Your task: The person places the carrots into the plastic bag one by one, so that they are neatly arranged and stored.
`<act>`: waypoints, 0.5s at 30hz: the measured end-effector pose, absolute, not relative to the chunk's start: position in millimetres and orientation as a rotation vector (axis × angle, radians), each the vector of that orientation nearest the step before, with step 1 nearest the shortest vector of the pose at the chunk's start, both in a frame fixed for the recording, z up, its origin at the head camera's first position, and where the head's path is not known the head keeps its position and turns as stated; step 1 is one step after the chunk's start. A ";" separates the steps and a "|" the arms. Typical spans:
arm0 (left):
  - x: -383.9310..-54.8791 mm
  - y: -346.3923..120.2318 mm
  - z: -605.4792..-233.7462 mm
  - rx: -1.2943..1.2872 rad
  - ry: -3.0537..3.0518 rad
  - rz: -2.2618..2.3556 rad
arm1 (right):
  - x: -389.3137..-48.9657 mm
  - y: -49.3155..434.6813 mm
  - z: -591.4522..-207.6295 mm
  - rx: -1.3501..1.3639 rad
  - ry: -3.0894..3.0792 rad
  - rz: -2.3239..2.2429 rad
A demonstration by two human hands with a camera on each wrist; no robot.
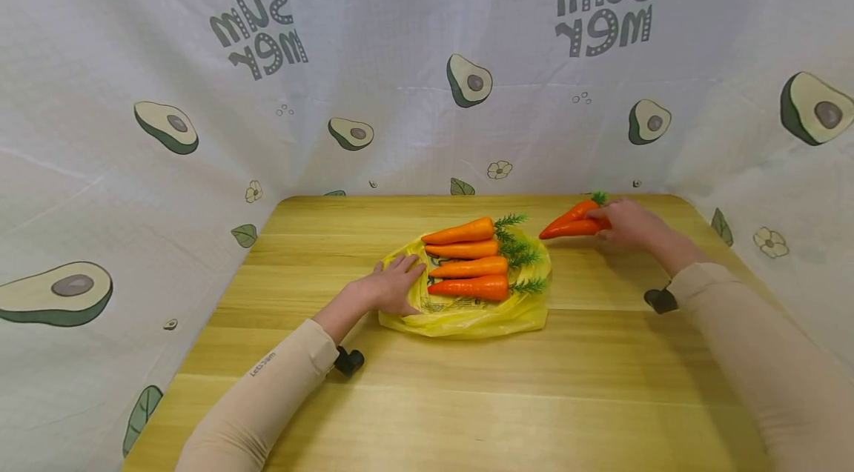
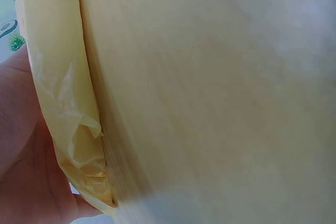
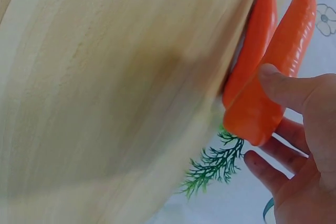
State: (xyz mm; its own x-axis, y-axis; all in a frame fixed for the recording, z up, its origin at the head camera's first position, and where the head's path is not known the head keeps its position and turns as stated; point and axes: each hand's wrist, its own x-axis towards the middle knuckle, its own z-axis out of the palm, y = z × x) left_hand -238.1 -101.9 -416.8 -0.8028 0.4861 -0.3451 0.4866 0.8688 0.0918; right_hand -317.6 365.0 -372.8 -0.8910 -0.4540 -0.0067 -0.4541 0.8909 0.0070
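Observation:
In the head view my left hand (image 1: 394,287), fingers spread, rests at the left edge of a yellow plastic bag (image 1: 460,322). Several orange carrots with green tops lie side by side on the bag, among them a redder carrot (image 1: 470,287) nearest me. To the right, my right hand (image 1: 630,224) holds a red-orange carrot (image 3: 289,51) beside a second carrot (image 3: 254,40). From the right wrist, the thumb (image 3: 283,83) presses on the nearer, thicker one; the other lies close along the table. The left wrist view shows the palm (image 2: 21,150) against the bag's side.
The wooden table (image 1: 467,398) reaches back to a pale curtain (image 1: 400,27) printed with avocados and lettering, which also hangs at both sides. Small black devices are strapped near both wrists. A green sprig (image 3: 218,166) hangs beyond the carrots in the right wrist view.

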 end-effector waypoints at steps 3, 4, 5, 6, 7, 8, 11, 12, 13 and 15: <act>-237.8 -101.8 -416.7 0.723 2.680 0.002 | -316.2 363.2 -371.0 -0.729 3.057 0.000; -237.7 -101.8 -416.8 0.722 2.680 0.002 | -315.1 362.5 -370.1 -0.723 3.058 -0.008; -237.6 -101.8 -416.7 0.721 2.680 0.003 | -314.3 361.9 -369.5 -0.723 3.061 -0.008; -237.3 -101.9 -416.3 0.720 2.679 0.006 | -313.3 361.2 -368.6 -0.725 3.066 -0.009; -237.1 -102.0 -416.2 0.719 2.679 0.013 | -312.5 360.6 -367.8 -0.729 3.069 -0.013; -237.0 -102.1 -416.1 0.718 2.680 0.015 | -311.5 359.7 -367.0 -0.727 3.073 -0.013; -236.8 -102.2 -415.9 0.715 2.679 0.022 | -309.5 357.7 -364.5 -0.728 3.084 -0.006; -236.8 -102.2 -416.0 0.715 2.679 0.025 | -308.7 356.8 -363.6 -0.727 3.087 -0.003; -236.8 -102.2 -416.1 0.715 2.679 0.028 | -308.2 356.3 -362.8 -0.726 3.088 -0.001; -237.0 -102.2 -416.2 0.715 2.679 0.026 | -306.6 355.0 -361.1 -0.728 3.090 0.003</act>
